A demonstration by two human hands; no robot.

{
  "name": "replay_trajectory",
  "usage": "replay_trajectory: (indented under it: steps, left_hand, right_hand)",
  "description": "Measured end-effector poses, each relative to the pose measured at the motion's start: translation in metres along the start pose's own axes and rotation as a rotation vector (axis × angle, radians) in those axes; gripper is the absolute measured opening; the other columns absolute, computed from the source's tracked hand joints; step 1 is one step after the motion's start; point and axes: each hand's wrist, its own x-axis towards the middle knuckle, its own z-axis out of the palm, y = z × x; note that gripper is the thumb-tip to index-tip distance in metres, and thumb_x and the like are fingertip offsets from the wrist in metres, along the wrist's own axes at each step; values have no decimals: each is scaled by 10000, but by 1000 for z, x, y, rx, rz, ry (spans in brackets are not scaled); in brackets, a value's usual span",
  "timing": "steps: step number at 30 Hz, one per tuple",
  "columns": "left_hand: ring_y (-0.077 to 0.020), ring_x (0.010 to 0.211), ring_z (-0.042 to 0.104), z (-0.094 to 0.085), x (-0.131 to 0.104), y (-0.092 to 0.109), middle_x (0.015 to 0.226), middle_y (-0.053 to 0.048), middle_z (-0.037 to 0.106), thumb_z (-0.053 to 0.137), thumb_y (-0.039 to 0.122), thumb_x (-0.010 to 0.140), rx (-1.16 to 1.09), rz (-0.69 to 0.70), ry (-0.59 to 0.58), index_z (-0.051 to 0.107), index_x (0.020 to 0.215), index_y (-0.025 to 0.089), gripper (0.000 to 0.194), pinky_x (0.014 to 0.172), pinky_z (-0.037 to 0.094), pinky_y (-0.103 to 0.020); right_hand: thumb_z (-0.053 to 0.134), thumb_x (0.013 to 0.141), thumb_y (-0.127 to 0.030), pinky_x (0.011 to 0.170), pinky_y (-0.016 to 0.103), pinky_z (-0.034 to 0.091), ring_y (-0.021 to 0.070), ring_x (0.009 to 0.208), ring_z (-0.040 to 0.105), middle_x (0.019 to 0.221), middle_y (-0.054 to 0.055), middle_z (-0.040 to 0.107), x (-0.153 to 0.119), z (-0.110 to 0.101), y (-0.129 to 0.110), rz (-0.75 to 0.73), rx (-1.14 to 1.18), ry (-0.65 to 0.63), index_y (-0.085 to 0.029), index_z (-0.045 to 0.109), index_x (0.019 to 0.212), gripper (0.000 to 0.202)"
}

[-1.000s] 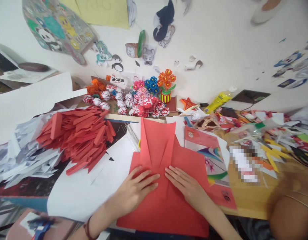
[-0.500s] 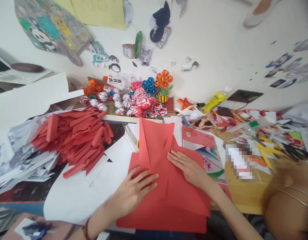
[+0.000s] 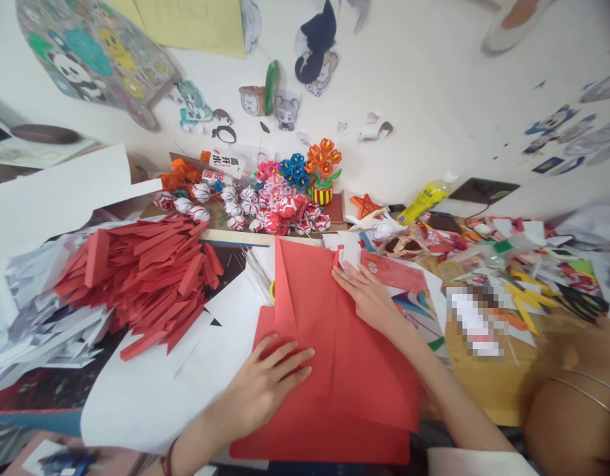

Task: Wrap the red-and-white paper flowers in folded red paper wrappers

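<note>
A folded sheet of red paper (image 3: 309,284) lies in front of me on more red sheets (image 3: 329,436). It has a long crease down its length, and its top edge reaches past the sheets below. My left hand (image 3: 272,380) rests flat on its lower left part with the fingers spread. Along its upper right edge, my right hand (image 3: 367,294) lies with fingers stretched out, the tips touching the paper. A small piece of white paper (image 3: 351,250) shows just beyond those fingertips.
To the left is a heap of folded red paper strips (image 3: 146,271) beside white paper strips (image 3: 47,317). Paper flowers (image 3: 279,205) stand along the wall. A yellow bottle (image 3: 426,201) leans at the back right, near clutter. Someone's arm (image 3: 572,403) is at the right edge.
My right hand has moved up along the red paper's right edge, toward its top corner. The folded flap there lies wider and flatter. My left hand has stayed in place.
</note>
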Motion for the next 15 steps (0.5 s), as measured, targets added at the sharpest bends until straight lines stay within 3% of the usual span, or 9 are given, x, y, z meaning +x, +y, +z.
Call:
replay_trajectory:
  steps: [5, 15]
  left_hand:
    - [-224, 1370, 413, -1, 1, 0, 1523, 2, 466, 473, 96, 952, -9, 8, 41, 556, 1356, 262, 444, 1215, 144, -484]
    - [-217, 1359, 421, -2, 3, -1, 1504, 8, 490, 458, 145, 982, -5, 8, 63, 578, 1332, 260, 388, 1216, 132, -467]
  right_hand:
    - [442, 652, 47, 1230, 452, 196, 217, 1492, 248, 1531, 97, 437, 15, 4, 7, 55, -60, 26, -85, 363, 1501, 863]
    - [473, 648, 15, 1218, 411, 223, 251, 1422, 389, 1478, 181, 490, 40, 2, 0, 162, -127, 40, 5, 410, 1452, 807]
